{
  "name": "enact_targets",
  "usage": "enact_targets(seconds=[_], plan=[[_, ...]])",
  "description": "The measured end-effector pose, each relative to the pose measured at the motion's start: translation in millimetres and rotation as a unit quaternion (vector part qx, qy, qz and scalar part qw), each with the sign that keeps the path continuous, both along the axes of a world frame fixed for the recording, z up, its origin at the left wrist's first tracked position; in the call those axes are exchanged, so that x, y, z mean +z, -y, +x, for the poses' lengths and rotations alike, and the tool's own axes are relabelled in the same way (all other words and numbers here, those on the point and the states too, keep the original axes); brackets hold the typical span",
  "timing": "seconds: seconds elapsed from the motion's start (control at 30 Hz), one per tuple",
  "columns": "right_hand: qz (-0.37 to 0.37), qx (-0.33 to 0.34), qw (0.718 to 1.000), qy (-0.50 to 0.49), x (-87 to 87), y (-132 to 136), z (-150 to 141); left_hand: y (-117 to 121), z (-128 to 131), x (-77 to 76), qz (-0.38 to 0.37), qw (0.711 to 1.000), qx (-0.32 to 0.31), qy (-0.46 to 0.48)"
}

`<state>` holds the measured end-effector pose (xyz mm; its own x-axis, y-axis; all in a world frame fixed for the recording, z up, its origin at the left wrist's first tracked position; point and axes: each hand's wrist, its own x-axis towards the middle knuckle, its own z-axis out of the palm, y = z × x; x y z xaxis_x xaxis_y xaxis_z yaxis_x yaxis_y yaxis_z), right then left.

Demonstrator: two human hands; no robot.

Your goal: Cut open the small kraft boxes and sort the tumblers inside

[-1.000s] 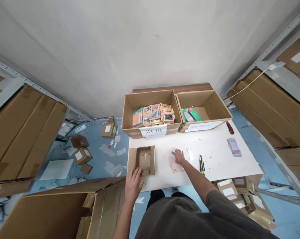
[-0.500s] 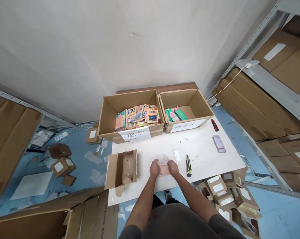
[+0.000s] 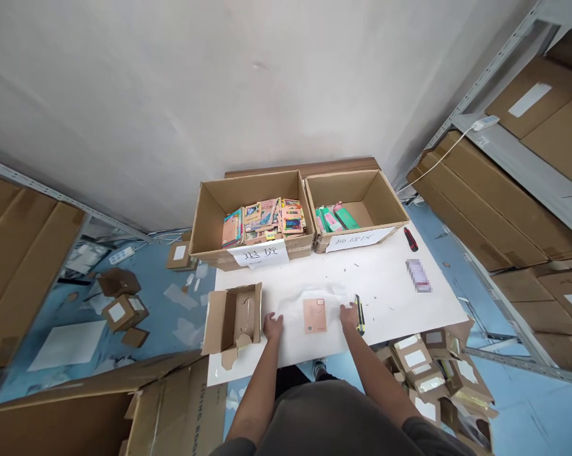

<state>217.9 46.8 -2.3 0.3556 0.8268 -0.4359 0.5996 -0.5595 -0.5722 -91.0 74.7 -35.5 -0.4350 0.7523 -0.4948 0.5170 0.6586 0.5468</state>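
Note:
A flat pink phone-case package (image 3: 315, 316) lies on the white table between my hands, with a camera-shaped outline at its top corner. Thin clear plastic wrap (image 3: 330, 290) is spread out behind and around it. To its left, my left hand (image 3: 273, 326) rests at the tabletop, fingers apart, close to the small opened carton (image 3: 254, 316). On the other side, my right hand (image 3: 348, 315) has its fingers spread by the wrap's edge, right beside a yellow-and-black utility knife (image 3: 360, 315). Neither hand touches the pink package.
Behind stand a large carton (image 3: 209, 258) of colourful packages and another carton (image 3: 321, 242) with green and pink ones; both bear paper labels. At the right lie a red knife (image 3: 410, 239) and a blurred purple item (image 3: 418, 275). Discarded boxes (image 3: 416, 360) crowd the floor.
My hands have moved apart, left and right, away from the pink package. The plastic that was bunched over it now lies spread out, and the package is uncovered.

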Motion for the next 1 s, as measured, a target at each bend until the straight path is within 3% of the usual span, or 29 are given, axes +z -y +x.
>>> enact_targets(seconds=[0.1,0.13,0.23,0.27,0.33,0.47,0.6,0.7,0.8,0.87,1.0], plan=[[0.035,-0.081,0.995,0.056,7.0,3,-5,8,6,10.0,0.032,0.999,-0.024,-0.017],[0.036,-0.066,0.996,0.046,7.3,4,-10,10,13,12.8,0.037,0.998,-0.055,0.0],[-0.024,0.071,0.997,-0.022,-0.1,9,-31,17,43,14.7,-0.001,0.977,-0.18,0.113],[-0.045,0.107,0.993,-0.023,-4.6,11,-38,17,54,12.5,-0.017,0.971,-0.197,0.137],[-0.071,0.144,0.987,0.007,-13.5,15,-50,17,73,4.8,-0.04,0.968,-0.2,0.149],[-0.11,0.151,0.982,0.036,-21.8,15,-56,11,88,-11.6,-0.078,0.969,-0.178,0.153],[-0.105,0.112,0.988,-0.024,-17.9,12,-50,9,89,-7.7,-0.068,0.965,-0.18,0.177],[-0.08,0.018,0.988,-0.128,-8.7,14,-42,12,90,12.1,-0.03,0.961,-0.186,0.203],[-0.05,-0.072,0.965,-0.248,12.0,16,-35,14,84,40.0,0.01,0.952,-0.192,0.236],[-0.034,-0.081,0.938,-0.334,34.3,15,-33,11,74,60.8,0.04,0.942,-0.184,0.279],[0.055,-0.032,0.864,-0.499,93.3,5,-41,-5,53,108.8,0.098,0.9,-0.142,0.4]])
